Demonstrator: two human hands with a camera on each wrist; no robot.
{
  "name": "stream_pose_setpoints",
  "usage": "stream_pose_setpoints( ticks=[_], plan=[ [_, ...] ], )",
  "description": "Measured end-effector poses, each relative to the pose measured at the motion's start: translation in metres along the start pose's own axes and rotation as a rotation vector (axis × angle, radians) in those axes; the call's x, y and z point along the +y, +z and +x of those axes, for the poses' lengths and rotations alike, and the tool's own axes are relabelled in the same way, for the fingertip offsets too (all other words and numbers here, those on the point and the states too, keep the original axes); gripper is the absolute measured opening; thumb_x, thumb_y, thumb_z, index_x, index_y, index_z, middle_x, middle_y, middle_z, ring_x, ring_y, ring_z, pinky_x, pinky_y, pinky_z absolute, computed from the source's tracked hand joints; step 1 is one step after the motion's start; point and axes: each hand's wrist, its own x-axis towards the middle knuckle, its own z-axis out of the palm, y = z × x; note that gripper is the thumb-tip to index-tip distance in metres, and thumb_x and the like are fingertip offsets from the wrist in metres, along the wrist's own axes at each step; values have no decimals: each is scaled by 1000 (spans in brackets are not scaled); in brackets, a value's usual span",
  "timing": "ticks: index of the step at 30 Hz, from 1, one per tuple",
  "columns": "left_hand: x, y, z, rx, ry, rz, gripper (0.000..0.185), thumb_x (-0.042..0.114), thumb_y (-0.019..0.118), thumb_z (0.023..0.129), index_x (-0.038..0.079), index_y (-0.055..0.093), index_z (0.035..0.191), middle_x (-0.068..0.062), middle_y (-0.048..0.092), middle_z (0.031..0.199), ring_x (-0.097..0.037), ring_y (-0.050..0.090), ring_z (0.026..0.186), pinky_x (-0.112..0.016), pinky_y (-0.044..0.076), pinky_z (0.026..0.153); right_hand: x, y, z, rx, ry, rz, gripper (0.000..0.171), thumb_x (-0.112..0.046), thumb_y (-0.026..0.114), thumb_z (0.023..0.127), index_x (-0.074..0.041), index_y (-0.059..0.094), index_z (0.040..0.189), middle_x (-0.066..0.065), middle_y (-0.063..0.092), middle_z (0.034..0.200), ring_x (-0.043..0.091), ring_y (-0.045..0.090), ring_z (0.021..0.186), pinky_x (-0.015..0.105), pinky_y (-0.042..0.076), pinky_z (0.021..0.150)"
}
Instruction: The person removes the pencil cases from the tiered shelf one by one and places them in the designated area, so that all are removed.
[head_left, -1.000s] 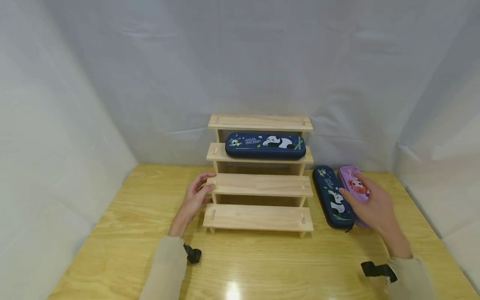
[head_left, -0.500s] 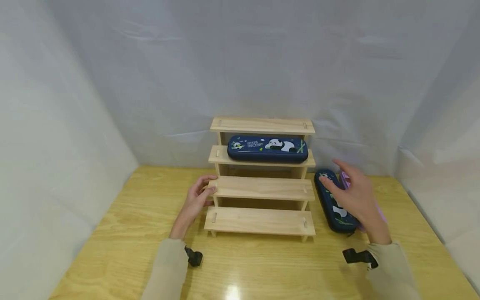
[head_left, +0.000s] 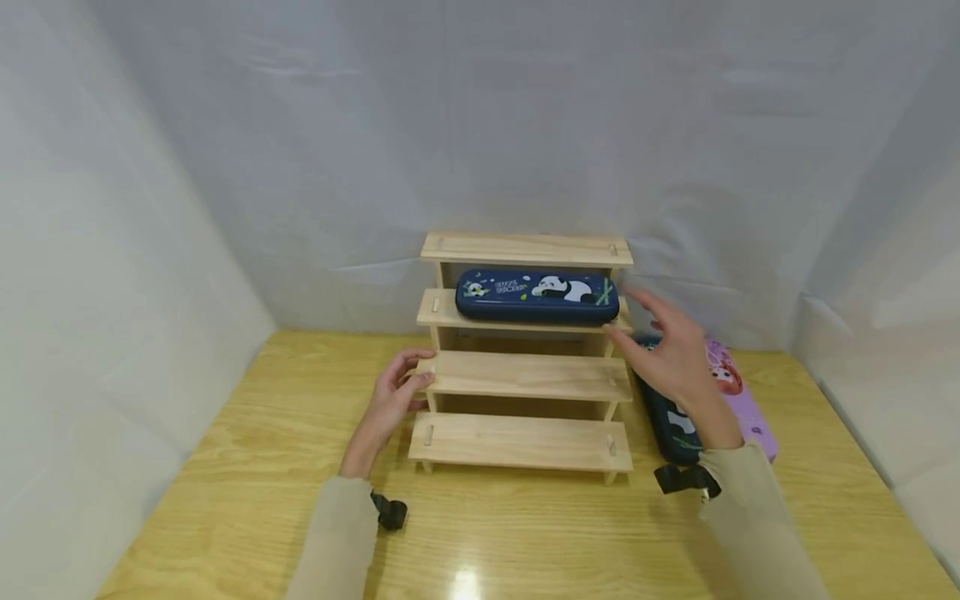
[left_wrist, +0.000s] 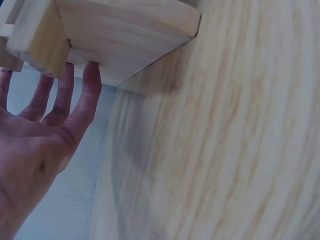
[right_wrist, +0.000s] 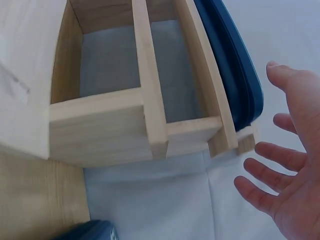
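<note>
A four-tier wooden step rack (head_left: 521,442) stands on the table, with a navy panda pencil case (head_left: 536,297) lying along its second tier from the top. My left hand (head_left: 388,398) grips the rack's left side at the third tier down; its fingertips touch the side panel (left_wrist: 115,45) in the left wrist view. Beside the pencil case's right end, my right hand (head_left: 671,354) is held up with fingers and thumb spread apart, holding nothing. In the right wrist view, a gap shows between the right hand (right_wrist: 295,165) and the case's blue end (right_wrist: 245,95).
Right of the rack, a second navy panda pencil case (head_left: 667,429) lies on the table, partly hidden by the right forearm. A purple pencil case (head_left: 750,408) with a red-haired cartoon figure lies against it. Pale sheeting (head_left: 525,117) hangs behind and along both sides.
My right hand has moved left and up from over the two pencil cases on the table to the right end of the one on the rack. My left hand keeps its grip.
</note>
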Motion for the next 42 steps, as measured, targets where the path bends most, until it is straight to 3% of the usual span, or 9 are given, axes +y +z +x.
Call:
stream_pose_setpoints(
  ticks=[5, 13, 22, 30, 36, 42],
  plan=[
    [1, 1, 0, -1, -8, 18, 35, 19, 60, 103, 12, 56, 136, -11, 53, 132, -13, 60, 100, -40, 60, 79, -2, 6, 11, 2, -47, 15, 61, -29, 82, 87, -9, 61, 141, 18, 61, 143, 38, 59, 128, 57, 54, 93],
    [4, -2, -2, -18, -4, 67, 34, 25, 59, 104, 18, 57, 138, -10, 50, 146, -18, 60, 110, -42, 61, 84, -9, 15, 26, -41, -122, 48, 61, -23, 82, 86, -7, 61, 140, 22, 57, 144, 40, 57, 127, 57, 53, 88],
    [5, -1, -6, -62, 11, 63, 37, 28, 56, 106, 20, 59, 142, -7, 51, 148, -14, 61, 106, -39, 61, 83, -7, 23, 34, -91, -86, 41, 59, -24, 84, 85, -6, 63, 137, 24, 54, 141, 44, 54, 124, 62, 45, 97],
    [2, -2, -4, -63, 20, 67, 37, 28, 55, 107, 19, 59, 142, -7, 51, 147, -14, 61, 104, -40, 60, 84, -7, 21, 38, -176, 26, 68, 53, -32, 86, 84, -10, 63, 126, 16, 51, 136, 34, 53, 110, 56, 49, 93],
    [2, 0, -3, -59, 24, 57, 36, 28, 55, 107, 18, 59, 141, -7, 52, 145, -15, 60, 104, -42, 60, 84, -4, 18, 39, -225, 70, 108, 56, -34, 86, 83, -13, 61, 128, 14, 51, 135, 30, 46, 98, 44, 42, 84],
    [1, 0, -4, -58, 12, 42, 35, 25, 55, 107, 17, 59, 141, -7, 52, 143, -14, 59, 100, -38, 60, 81, -2, 18, 37, -250, 100, 106, 65, -37, 87, 82, -15, 60, 137, 13, 52, 133, 28, 52, 103, 47, 48, 91]
  ],
)
